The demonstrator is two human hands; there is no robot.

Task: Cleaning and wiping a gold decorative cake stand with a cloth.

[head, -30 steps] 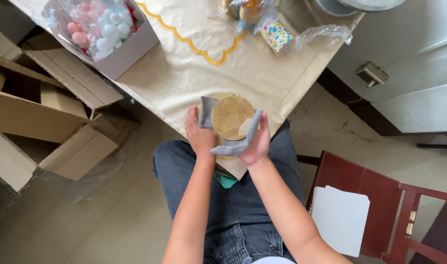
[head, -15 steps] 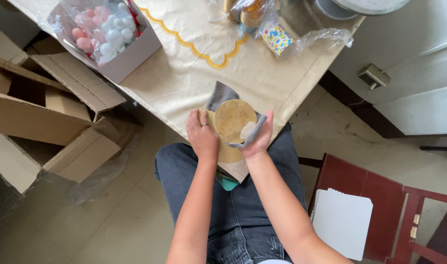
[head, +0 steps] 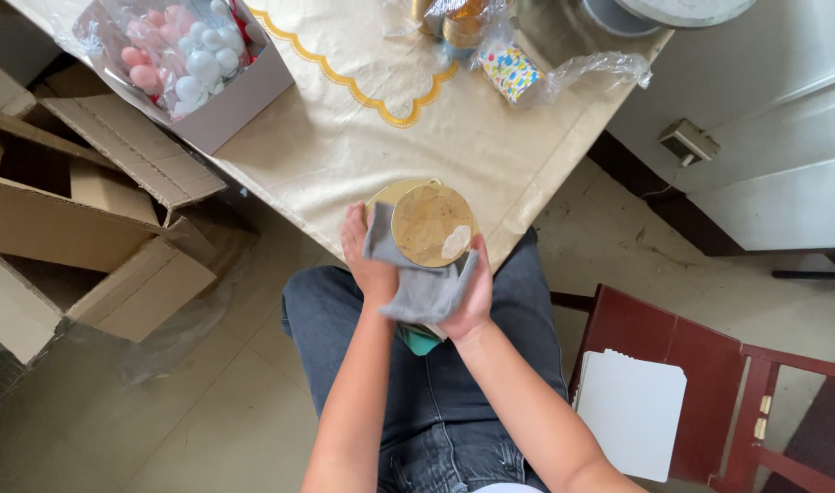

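Head view: gold round tin, grey cloth.

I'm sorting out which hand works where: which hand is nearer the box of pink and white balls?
Left. The left hand grips the gold tin on the side toward the box; the right hand is on the far side.
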